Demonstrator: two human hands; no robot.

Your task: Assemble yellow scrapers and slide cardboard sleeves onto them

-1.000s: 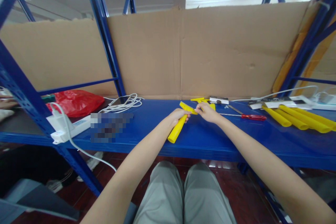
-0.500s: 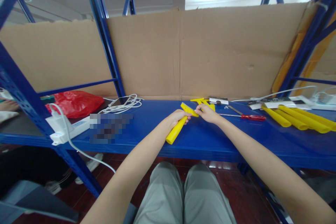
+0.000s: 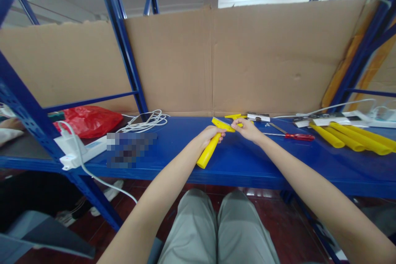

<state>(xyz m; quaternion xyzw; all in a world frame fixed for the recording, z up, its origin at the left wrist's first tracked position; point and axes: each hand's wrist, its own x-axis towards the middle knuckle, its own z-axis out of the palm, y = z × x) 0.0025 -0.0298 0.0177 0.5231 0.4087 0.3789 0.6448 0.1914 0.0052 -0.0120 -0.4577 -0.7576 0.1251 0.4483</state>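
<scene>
- Grey trousers [image 3: 198,227] are being seen nearest, with both knees set below the front edge of the blue surface [image 3: 173,148].
- White power strip [image 3: 88,152] is being carried by the surface at its left side, and a plug is being held in it; a blurred patch is lying just beside it.
- Yellow T-shaped tool [image 3: 209,152] is being held over the middle of the surface, its handle slanting toward the front edge and its head [image 3: 219,123] pointing away.
- Its handle is being clasped close to the head by the left hand [image 3: 212,134], fingers wrapped around it.
- The right end of the head is being pinched by the fingertips of the right hand [image 3: 246,128]; the two hands are being held near each other.
- Red-handled screwdriver [image 3: 298,137] is lying to the right of the right hand, its shaft pointing left.
- Several yellow tubes [image 3: 359,138] are being laid out side by side farther right.
- Red plastic bag [image 3: 93,120] and coiled white cable [image 3: 151,121] are lying at the back left.
- Another yellow piece [image 3: 236,116], partly hidden, and a black-and-white packet [image 3: 258,117] are lying behind the right hand.
- Brown cardboard [image 3: 262,57] is being stood upright behind everything, flanked by blue posts [image 3: 133,57].
</scene>
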